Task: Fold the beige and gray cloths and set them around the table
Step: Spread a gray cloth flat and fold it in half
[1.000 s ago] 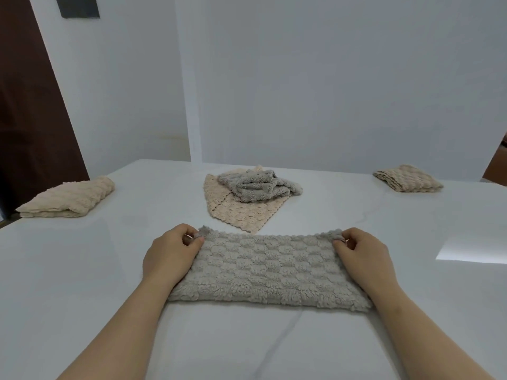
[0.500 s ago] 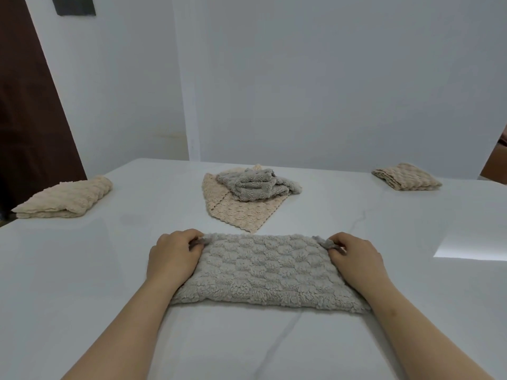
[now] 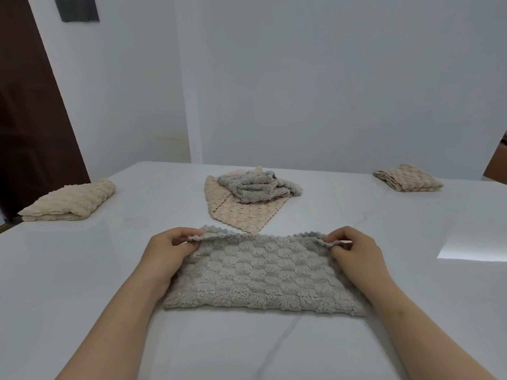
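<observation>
Our left hand (image 3: pixel 167 253) and right hand (image 3: pixel 354 250): each grip a pinch on a far corner of the gray cloth (image 3: pixel 260 275).

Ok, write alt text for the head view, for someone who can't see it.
Left hand and right hand pinch the far corners of the near gray cloth on a white table. Behind, a crumpled gray cloth lies on a spread beige cloth; a folded beige cloth sits far left, a second beige cloth far right.
</observation>
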Available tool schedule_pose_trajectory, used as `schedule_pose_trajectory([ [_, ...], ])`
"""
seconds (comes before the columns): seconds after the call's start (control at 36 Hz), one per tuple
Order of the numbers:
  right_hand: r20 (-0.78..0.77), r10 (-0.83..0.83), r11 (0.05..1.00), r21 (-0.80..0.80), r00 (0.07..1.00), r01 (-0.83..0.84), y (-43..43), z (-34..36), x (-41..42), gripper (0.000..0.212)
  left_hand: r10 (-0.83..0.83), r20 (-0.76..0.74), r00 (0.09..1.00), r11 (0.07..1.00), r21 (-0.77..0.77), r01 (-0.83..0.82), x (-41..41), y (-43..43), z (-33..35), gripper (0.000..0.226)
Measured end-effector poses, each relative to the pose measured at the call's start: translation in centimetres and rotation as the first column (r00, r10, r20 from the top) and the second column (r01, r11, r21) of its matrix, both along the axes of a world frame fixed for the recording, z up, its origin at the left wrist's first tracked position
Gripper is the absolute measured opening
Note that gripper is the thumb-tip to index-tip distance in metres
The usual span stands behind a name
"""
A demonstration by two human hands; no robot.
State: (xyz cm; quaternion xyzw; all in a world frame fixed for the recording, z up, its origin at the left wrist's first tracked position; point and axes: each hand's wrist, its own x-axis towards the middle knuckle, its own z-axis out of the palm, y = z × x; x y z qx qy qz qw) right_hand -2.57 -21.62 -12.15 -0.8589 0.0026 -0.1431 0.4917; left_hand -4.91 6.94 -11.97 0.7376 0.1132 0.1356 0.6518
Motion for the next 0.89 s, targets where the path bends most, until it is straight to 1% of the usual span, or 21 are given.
schedule_pose_trajectory([
  [0.03, -0.014, -0.001, 0.993, 0.116, 1.0, 0.003, -0.1, 0.1, 0.0, 0.032, -0.018, -0.008, 1.0, 0.998, -0.059, 0.017, -0.1, 0.0, 0.1, 0.03],
  [0.08, -0.01, 0.009, 0.968, 0.252, 1.0, -0.006, -0.2, 0.3, -0.1, 0.03, -0.054, -0.029, 0.998, 0.987, -0.152, 0.049, -0.3, 0.0, 0.2, 0.027],
  [0.17, -0.029, 0.086, 0.921, 0.384, 0.996, -0.068, -0.3, 1.0, -0.5, 0.029, -0.081, -0.041, 0.996, 0.971, -0.229, 0.069, -0.2, 0.0, 0.3, 0.019],
  [0.22, -0.07, 0.154, 0.874, 0.475, 0.986, -0.103, -0.3, 1.3, -0.7, 0.028, -0.071, -0.036, 0.997, 0.967, -0.246, 0.06, -0.1, 0.0, 0.2, 0.013],
  [0.28, -0.089, 0.198, 0.839, 0.531, 0.976, -0.122, -0.2, 1.6, -0.8, 0.026, -0.055, -0.009, 0.998, 0.966, -0.255, 0.051, 0.0, -0.1, 0.2, 0.011],
  [0.33, -0.075, 0.193, 0.824, 0.554, 0.978, -0.12, -0.2, 1.7, -0.9, 0.022, -0.024, 0.038, 0.999, 0.97, -0.24, 0.033, -0.1, -0.2, 0.3, 0.008],
  [0.42, -0.03, 0.136, 0.824, 0.559, 0.99, -0.097, -0.3, 1.8, -1.1, 0.017, 0.043, 0.112, 0.993, 0.978, -0.208, -0.019, -0.2, -0.4, 0.5, 0.01],
  [0.53, 0.044, 0.057, 0.814, 0.576, 0.997, -0.072, -0.5, 1.8, -1.1, 0.015, 0.103, 0.192, 0.976, 0.979, -0.192, -0.065, -0.3, -0.5, 0.8, 0.011],
  [0.61, 0.078, 0.029, 0.792, 0.606, 0.997, -0.071, -0.6, 2.1, -1.1, 0.014, 0.148, 0.262, 0.953, 0.98, -0.17, -0.106, -0.5, -0.6, 1.3, 0.011],
  [0.69, 0.119, 0.013, 0.762, 0.642, 0.993, -0.087, -0.8, 2.6, -1.2, 0.012, 0.161, 0.332, 0.929, 0.98, -0.168, -0.11, -0.7, -0.4, 1.9, 0.012],
  [0.75, 0.151, -0.006, 0.76, 0.643, 0.989, -0.094, -0.9, 2.9, -1.3, 0.012, 0.157, 0.365, 0.918, 0.982, -0.16, -0.104, -0.7, -0.3, 2.3, 0.013],
  [0.89, 0.212, -0.037, 0.762, 0.638, 0.977, -0.11, -0.9, 3.5, -1.5, 0.014, 0.137, 0.398, 0.907, 0.982, -0.172, -0.073, -0.8, -0.3, 2.6, 0.017],
])
